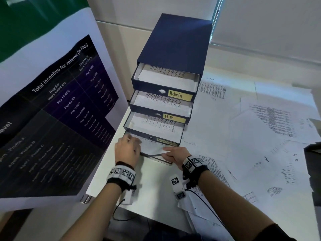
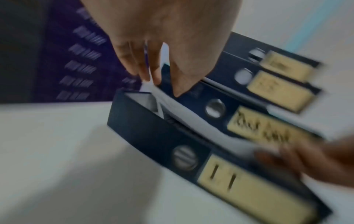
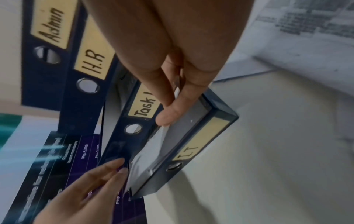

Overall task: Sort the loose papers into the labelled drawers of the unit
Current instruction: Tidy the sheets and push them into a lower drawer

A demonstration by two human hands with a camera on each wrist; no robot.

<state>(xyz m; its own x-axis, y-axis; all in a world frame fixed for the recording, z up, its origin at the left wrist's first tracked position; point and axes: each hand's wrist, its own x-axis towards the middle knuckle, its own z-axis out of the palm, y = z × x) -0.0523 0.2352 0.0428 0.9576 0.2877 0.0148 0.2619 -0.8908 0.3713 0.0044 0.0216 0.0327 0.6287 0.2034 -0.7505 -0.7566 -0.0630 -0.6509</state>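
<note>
Nearest the front edge of the table (image 1: 152, 197), both hands are feeding a thin, limp sheet (image 3: 145, 154) into the bottom drawer (image 2: 153, 141), marked "I.T". Its long side is running along the drawer front. The left hand (image 1: 127, 150) is pinching the left end and the right hand (image 1: 175, 153) the right. Beyond, three stiff navy card drawers are standing open, and loose papers (image 1: 260, 129) are spreading toward the right edge.
</note>
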